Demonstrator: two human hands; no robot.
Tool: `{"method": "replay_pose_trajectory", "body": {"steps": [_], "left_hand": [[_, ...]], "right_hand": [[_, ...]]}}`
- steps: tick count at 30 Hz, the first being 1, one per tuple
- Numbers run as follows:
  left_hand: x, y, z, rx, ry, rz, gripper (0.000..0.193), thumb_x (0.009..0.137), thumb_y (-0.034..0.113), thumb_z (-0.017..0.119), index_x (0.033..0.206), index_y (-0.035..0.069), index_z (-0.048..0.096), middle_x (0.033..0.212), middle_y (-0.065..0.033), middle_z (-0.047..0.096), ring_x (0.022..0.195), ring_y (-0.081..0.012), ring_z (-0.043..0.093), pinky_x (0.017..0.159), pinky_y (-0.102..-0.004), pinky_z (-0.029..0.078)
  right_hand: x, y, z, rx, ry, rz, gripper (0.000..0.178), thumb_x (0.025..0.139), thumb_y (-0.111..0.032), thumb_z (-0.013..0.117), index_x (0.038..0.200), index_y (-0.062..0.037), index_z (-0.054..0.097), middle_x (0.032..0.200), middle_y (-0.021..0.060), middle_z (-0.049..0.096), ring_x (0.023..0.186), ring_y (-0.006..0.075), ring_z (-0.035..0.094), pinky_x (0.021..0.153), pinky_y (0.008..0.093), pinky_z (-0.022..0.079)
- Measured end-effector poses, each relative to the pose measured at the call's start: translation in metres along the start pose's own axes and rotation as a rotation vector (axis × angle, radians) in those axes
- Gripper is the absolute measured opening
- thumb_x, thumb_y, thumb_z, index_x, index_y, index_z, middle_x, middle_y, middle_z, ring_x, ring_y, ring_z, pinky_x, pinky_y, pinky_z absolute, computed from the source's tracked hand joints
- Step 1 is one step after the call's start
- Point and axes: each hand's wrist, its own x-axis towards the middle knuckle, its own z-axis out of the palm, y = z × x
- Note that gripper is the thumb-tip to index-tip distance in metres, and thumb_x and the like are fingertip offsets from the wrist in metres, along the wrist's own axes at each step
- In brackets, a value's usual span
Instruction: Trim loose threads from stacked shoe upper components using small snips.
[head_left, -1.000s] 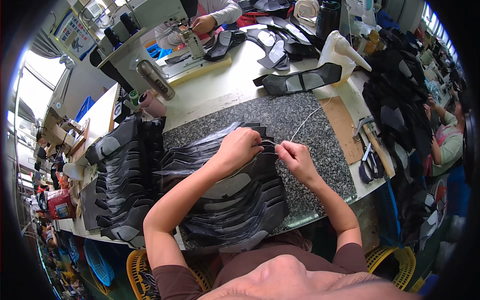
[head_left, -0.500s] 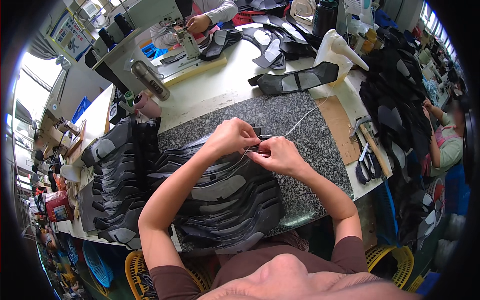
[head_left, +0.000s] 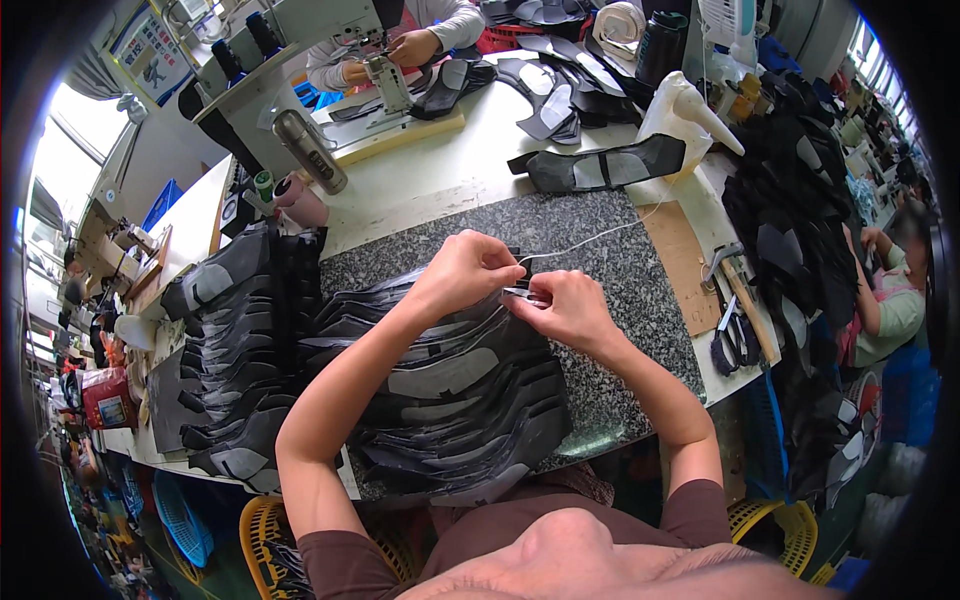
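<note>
Over the speckled granite slab (head_left: 590,240), both hands are meeting right at the centre of the bench. The left hand (head_left: 462,270) is curling in from the left, fingers pinched narrow on a thin white cord (head_left: 600,236) that is trailing away to the upper right across the stone. The right hand (head_left: 568,308) is sitting just beside it, almost touching, fingertips closed tight on a small dark piece (head_left: 522,293) at the cord's near end; what exactly that piece is, I cannot tell from here.

Beneath both forearms a fanned stack of dark shoe-upper pieces (head_left: 450,390) is lying across the slab's near-left part, and a second pile of dark cut pieces (head_left: 235,350) is resting to the left of it on the white table (head_left: 440,170).

To the right of the slab, a brown board (head_left: 680,255) is lying flat, with a hammer (head_left: 735,290) and black scissors (head_left: 733,340) just beyond it. Behind the slab a long dark shoe piece (head_left: 610,165) is stretching across the table, and a white squeeze bottle (head_left: 680,105) is standing just behind it. At the far edge another person's hands (head_left: 400,55) are working at a sewing machine (head_left: 300,80).
</note>
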Motion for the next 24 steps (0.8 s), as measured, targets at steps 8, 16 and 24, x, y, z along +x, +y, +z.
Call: {"method": "replay_pose_trajectory", "body": {"steps": [8,16,24], "left_hand": [[-0.067,-0.007,-0.029,-0.007,0.048,0.151,0.009,0.095,0.007,0.075,0.095,-0.002,0.076,0.075,-0.0016,0.070,0.070,-0.0050,0.060,0.063,-0.0252,0.049],[-0.192,-0.006,-0.026,-0.130,-0.353,0.347,0.006,0.086,0.000,0.074,0.092,0.001,0.074,0.086,-0.0114,0.071,0.086,-0.0306,0.069,0.076,-0.0394,0.055],[-0.184,-0.034,-0.069,0.240,0.232,0.394,0.006,0.092,0.004,0.076,0.097,0.005,0.079,0.086,-0.0062,0.070,0.084,-0.0203,0.066,0.078,-0.0321,0.054]], "right_hand": [[-0.004,-0.006,0.003,-0.080,0.286,-0.681,0.039,0.089,-0.033,0.080,0.065,-0.0101,0.059,0.058,0.0056,0.058,0.050,0.0248,0.062,0.049,0.0383,0.046],[-0.061,-0.032,-0.004,0.049,-0.057,-0.949,0.011,0.082,-0.020,0.082,0.087,-0.0150,0.074,0.072,-0.0016,0.065,0.059,0.0182,0.065,0.050,0.0337,0.049],[-0.057,-0.060,0.006,0.656,-0.210,-0.189,0.006,0.092,-0.004,0.076,0.097,-0.0023,0.079,0.080,0.0077,0.075,0.070,0.0104,0.068,0.060,0.0275,0.050]]}}
